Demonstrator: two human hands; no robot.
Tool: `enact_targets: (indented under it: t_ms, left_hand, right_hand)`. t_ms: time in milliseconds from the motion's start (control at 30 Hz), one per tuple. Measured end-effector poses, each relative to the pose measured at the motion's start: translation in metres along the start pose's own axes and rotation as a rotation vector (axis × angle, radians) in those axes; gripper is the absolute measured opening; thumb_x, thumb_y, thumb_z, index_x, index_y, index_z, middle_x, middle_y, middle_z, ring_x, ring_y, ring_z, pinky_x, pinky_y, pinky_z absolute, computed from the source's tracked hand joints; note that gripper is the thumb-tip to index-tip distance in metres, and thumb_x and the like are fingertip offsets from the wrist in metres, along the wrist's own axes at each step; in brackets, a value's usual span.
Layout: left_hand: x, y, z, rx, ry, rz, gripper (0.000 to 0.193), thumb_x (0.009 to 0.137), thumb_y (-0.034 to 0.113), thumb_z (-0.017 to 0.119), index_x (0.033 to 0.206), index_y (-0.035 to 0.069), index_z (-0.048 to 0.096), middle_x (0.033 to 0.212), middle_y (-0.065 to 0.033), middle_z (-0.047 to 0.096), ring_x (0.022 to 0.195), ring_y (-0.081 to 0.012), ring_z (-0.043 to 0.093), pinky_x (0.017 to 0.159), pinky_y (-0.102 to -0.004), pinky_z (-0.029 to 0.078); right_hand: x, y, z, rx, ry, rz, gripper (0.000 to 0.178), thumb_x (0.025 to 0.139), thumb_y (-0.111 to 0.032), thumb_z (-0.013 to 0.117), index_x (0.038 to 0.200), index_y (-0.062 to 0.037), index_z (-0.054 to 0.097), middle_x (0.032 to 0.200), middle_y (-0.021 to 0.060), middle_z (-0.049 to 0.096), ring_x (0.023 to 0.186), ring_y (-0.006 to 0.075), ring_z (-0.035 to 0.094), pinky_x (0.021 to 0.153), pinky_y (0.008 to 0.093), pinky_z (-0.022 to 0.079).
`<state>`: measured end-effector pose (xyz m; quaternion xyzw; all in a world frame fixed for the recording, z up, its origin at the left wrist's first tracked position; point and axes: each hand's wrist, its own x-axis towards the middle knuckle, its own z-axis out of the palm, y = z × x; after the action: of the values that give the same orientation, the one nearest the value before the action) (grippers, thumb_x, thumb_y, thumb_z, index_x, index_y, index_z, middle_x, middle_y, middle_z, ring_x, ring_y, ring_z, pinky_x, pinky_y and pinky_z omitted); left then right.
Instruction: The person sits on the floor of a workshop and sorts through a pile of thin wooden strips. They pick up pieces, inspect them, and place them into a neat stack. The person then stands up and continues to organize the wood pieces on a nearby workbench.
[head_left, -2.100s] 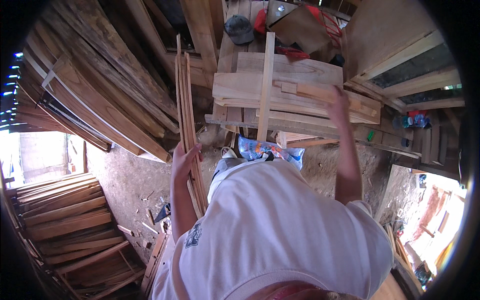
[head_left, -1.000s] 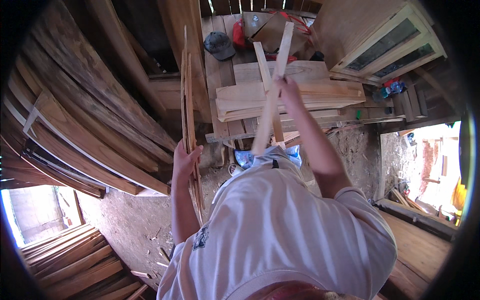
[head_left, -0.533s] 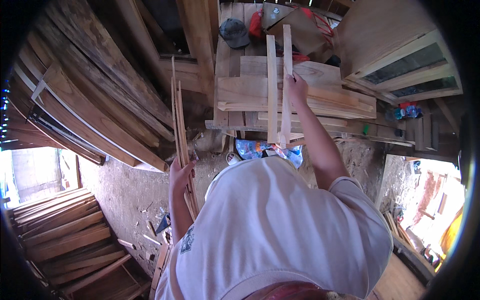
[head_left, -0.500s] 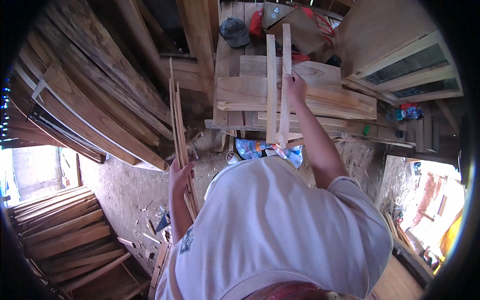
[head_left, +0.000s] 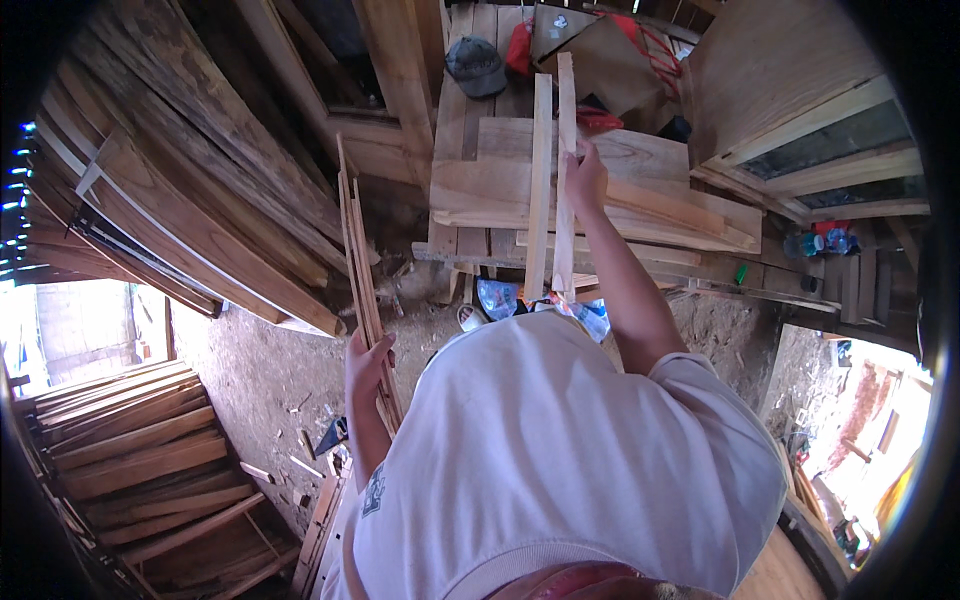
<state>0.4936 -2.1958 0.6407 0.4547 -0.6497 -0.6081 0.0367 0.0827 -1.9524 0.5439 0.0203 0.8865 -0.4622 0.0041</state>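
Observation:
My left hand (head_left: 368, 364) is closed round a bundle of thin wooden strips (head_left: 357, 255), held upright at my left side. At the bench, my right hand (head_left: 587, 182) grips the edge of a long pale wooden strip (head_left: 566, 105). Just left of that strip lies a second pale wooden strip (head_left: 540, 170), nearly parallel, with a narrow gap between them. Both extend toward me across a wide board (head_left: 470, 185) on the workbench. My right fingertips are partly hidden behind the strip and hand.
A grey cap (head_left: 475, 67) and a brown cardboard-like sheet (head_left: 590, 60) are at the bench's far end. Large planks (head_left: 200, 210) lean at left above stacked boards (head_left: 140, 460). A framed panel (head_left: 820, 120) stands at right. Wood scraps (head_left: 305, 468) litter the floor.
The far end of the strip in my right hand has swung slightly left, closer to the second strip. My left hand still holds its bundle. The view has shifted a little.

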Motion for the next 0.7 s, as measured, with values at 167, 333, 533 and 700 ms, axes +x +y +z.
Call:
enact_targets:
  t_ms: [167,333,533,700]
  left_hand:
    - [0.010,-0.005,-0.002,-0.010,-0.021,0.025,0.023,0.086,0.009,0.074,0.100,0.005,0.057,0.074,0.0002,0.056,0.057,-0.0108,0.057,0.050,-0.0274,0.046]
    - [0.017,-0.001,-0.002,-0.026,-0.082,0.023,0.024,0.086,0.008,0.073,0.104,0.004,0.058,0.075,0.0006,0.056,0.058,-0.0101,0.057,0.050,-0.0273,0.046]
    - [0.024,-0.008,-0.014,-0.035,-0.092,0.009,0.027,0.086,0.006,0.072,0.109,0.002,0.059,0.077,0.0000,0.057,0.058,-0.0099,0.057,0.051,-0.0272,0.047]
    - [0.028,-0.017,-0.031,-0.057,-0.082,0.030,0.027,0.086,0.005,0.072,0.110,0.001,0.059,0.078,-0.0010,0.058,0.058,-0.0103,0.057,0.051,-0.0275,0.047]
  right_hand:
    - [0.003,0.008,0.007,-0.019,-0.013,-0.016,0.039,0.094,-0.023,0.068,0.129,-0.0090,0.060,0.094,0.0196,0.074,0.091,0.0386,0.071,0.082,0.0494,0.054]
    - [-0.003,-0.002,-0.001,-0.033,-0.008,-0.056,0.043,0.094,-0.023,0.068,0.132,-0.0077,0.058,0.094,0.0207,0.073,0.092,0.0393,0.071,0.082,0.0497,0.054]
    - [-0.023,-0.061,0.020,-0.100,-0.034,-0.225,0.061,0.088,-0.026,0.074,0.140,-0.0076,0.049,0.093,0.0224,0.072,0.092,0.0398,0.071,0.082,0.0490,0.054]
    - [-0.033,-0.096,0.068,-0.225,-0.244,-0.188,0.068,0.084,-0.024,0.073,0.142,-0.0021,0.044,0.108,0.0309,0.068,0.103,0.0446,0.068,0.086,0.0522,0.056]
